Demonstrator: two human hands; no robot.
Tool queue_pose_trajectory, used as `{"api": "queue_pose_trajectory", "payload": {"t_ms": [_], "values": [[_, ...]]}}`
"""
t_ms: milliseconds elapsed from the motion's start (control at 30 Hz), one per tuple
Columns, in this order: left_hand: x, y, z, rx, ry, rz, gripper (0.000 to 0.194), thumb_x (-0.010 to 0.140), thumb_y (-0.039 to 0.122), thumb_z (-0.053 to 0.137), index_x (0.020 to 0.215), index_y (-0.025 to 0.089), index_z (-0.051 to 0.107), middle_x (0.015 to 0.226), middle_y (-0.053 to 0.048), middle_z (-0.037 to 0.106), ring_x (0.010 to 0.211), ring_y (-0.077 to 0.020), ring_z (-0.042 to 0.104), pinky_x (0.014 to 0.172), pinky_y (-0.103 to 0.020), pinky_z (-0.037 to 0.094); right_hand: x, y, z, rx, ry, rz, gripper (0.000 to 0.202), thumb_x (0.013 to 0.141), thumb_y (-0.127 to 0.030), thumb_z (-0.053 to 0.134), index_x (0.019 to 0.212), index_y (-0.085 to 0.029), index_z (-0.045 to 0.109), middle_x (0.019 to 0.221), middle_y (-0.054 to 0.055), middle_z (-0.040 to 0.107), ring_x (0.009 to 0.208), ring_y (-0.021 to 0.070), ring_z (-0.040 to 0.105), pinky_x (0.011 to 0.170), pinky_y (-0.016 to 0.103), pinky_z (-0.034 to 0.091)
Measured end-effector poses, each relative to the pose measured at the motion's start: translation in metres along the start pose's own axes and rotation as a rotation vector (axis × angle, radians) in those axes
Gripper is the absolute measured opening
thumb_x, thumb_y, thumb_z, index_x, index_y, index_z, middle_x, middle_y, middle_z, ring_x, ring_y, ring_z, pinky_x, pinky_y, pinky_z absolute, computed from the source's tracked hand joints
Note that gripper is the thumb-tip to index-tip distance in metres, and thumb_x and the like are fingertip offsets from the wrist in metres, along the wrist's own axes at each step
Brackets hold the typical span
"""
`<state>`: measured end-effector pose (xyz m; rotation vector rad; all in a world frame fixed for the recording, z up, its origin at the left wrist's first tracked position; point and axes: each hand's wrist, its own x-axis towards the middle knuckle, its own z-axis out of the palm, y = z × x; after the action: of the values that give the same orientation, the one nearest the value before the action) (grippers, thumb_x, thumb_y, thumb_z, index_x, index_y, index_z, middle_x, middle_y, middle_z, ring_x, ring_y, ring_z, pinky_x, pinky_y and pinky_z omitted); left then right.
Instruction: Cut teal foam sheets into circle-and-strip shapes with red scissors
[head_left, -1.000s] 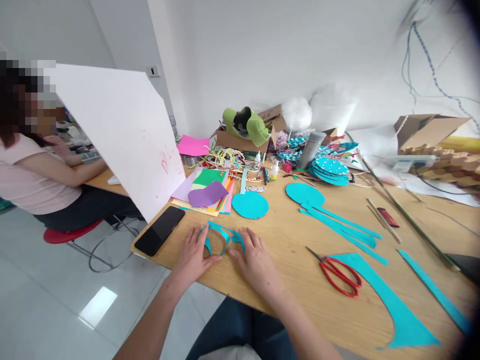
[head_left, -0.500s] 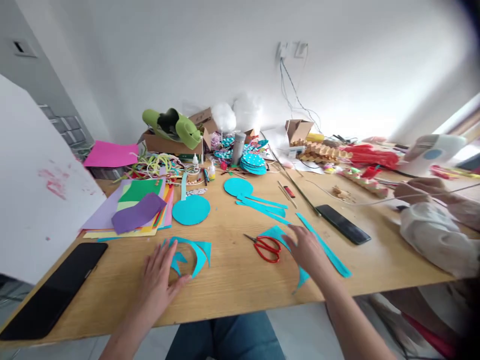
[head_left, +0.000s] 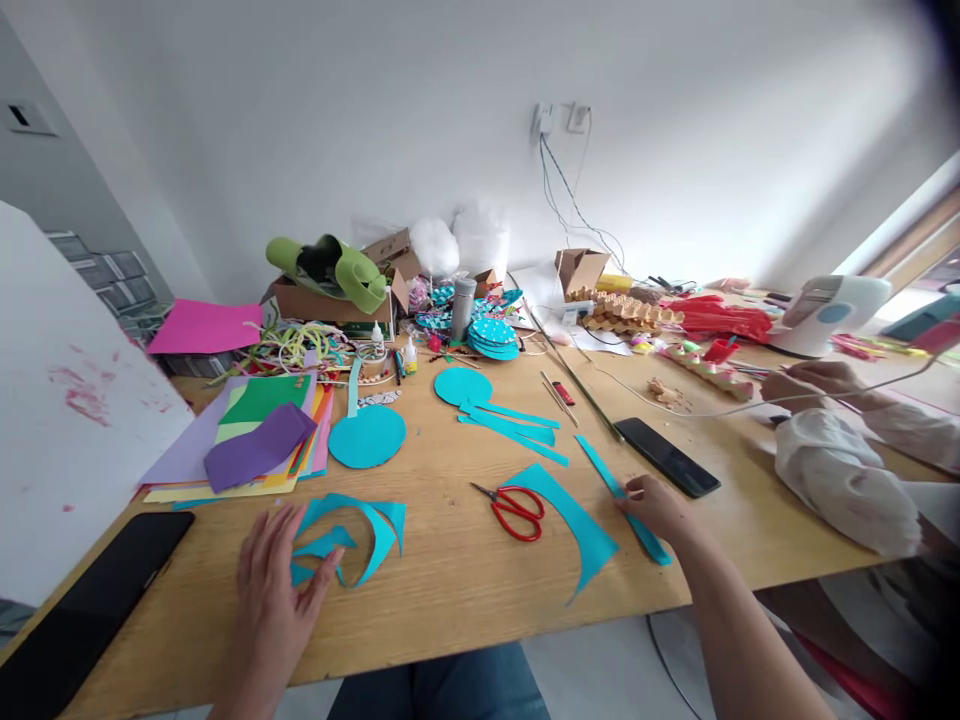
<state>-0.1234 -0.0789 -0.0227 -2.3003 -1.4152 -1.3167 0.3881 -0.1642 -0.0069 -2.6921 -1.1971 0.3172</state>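
Observation:
My left hand (head_left: 276, 570) lies at the left on the table, thumb apart from the fingers, touching the curved blue paper scraps (head_left: 382, 543). On the right, my right hand (head_left: 658, 508) has its fingertips closed on a long blue paper strip (head_left: 600, 466) that lies flat. Between my hands are red-handled scissors (head_left: 519, 512), blades pointing left. Beside them rests a larger blue offcut (head_left: 574, 515) with a curved edge. Farther back are a blue paper disc with a stem (head_left: 367, 436), another blue disc (head_left: 463, 386) and several narrow blue strips (head_left: 517, 432).
A black phone (head_left: 97, 590) lies at the left edge, another phone (head_left: 666, 457) at the right. Coloured sheets (head_left: 259, 455) are stacked at left. A thin stick (head_left: 574, 370) and a white cable (head_left: 750, 408) cross the right side. A co-worker's hands (head_left: 825, 385) are at far right.
My right hand has moved right, from the curved offcut to the long blue strip, and closed on it. My left hand still rests by the scraps. The view has shifted slightly.

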Motion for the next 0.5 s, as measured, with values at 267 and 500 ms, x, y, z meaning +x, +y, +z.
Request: {"api": "queue_pose_trajectory", "payload": {"t_ms": [267,500], "values": [[0.0037,0.0018,-0.0023,-0.031,0.030,-0.011,0.049,0.085,0.042,0.055,0.128,0.020,0.044,0.121,-0.017,0.054,0.124,-0.0351,0.044,0.098,-0.055,0.042,0.0051,-0.0040,-0.0034,0.090,-0.081,-0.028,0.005,0.064,-0.020,0.065,0.063,-0.016,0.062,0.066,0.005,0.068,0.062,0.0193,0.064,0.050,0.024,0.039],[0.0045,0.0016,-0.0008,-0.060,0.037,-0.008,0.049,0.084,0.040,0.057,0.127,0.019,0.045,0.121,-0.017,0.054,0.122,-0.0351,0.047,0.097,-0.054,0.043,-0.0003,-0.0093,-0.0064,0.078,-0.066,-0.044,0.010,0.063,-0.019,0.064,0.058,-0.017,0.056,0.055,-0.001,0.057,0.055,0.0156,0.056,0.047,0.024,0.031]]}}
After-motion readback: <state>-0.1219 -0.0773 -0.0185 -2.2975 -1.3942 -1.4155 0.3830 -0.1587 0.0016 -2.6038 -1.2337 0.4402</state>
